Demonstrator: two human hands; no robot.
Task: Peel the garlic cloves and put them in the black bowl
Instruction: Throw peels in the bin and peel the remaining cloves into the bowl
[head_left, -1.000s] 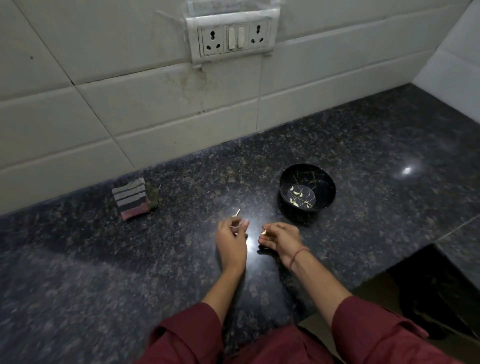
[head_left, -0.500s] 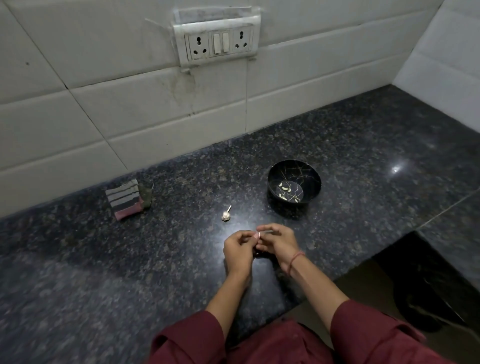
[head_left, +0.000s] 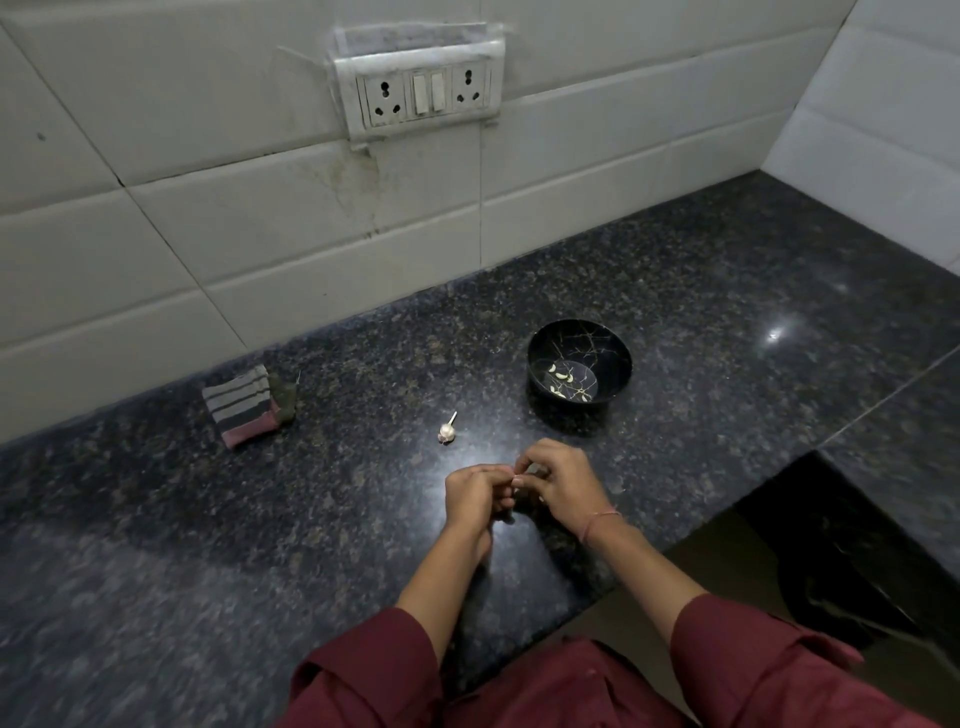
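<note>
Item: small pale garlic clove (head_left: 521, 474), mostly hidden. Pinched by curled fingers of both hands, left hand (head_left: 475, 491) and right hand (head_left: 558, 483), just in front of the round gold-veined black bowl (head_left: 576, 338). Handling: probably split the skin at one end, strip it fully, then drop the clove in.

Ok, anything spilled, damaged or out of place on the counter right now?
Nothing spilled. The black bowl sits upright with peeled cloves inside, and the garlic bulb rests on the counter. Only oddity: the wall socket plate, whose covering film looks loose, with stain streaks on the tile below.
</note>
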